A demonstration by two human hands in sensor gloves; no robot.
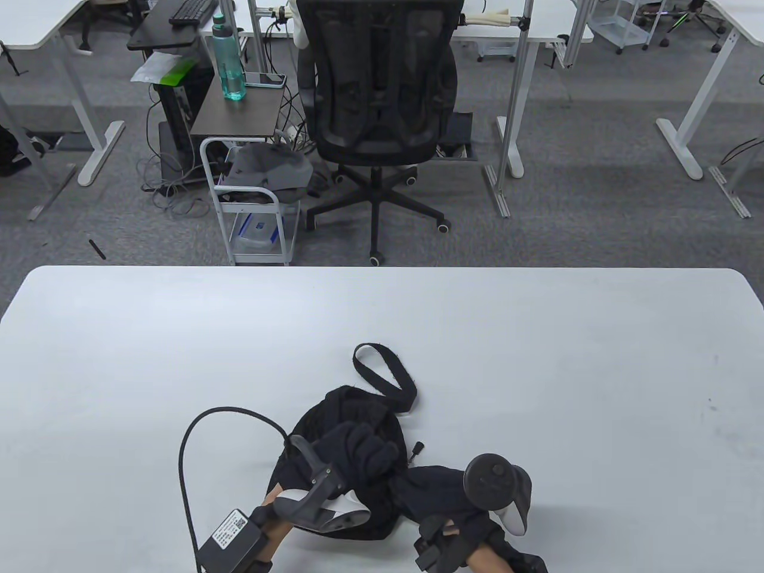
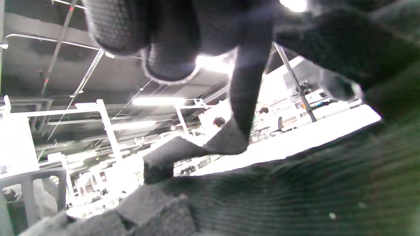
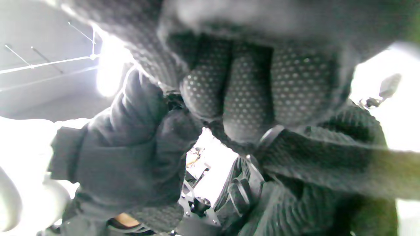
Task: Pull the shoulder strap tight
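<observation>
Currently the black bag (image 1: pixel 340 430) is lying at the near edge of the white table (image 1: pixel 537 358), its shoulder strap (image 1: pixel 385 373) looping away from it toward the far side. The left hand (image 1: pixel 358 450) is resting on top of the bag with fingers (image 2: pixel 170 49) curled down against the fabric; whether they are gripping it cannot be told. The right hand (image 1: pixel 477 495) is closing its dotted fingertips (image 3: pixel 246 95) around a fold of dark webbing beside the bag's right side.

Bare table (image 1: pixel 537 334) beyond strap loop (image 1: pixel 385 376)
</observation>
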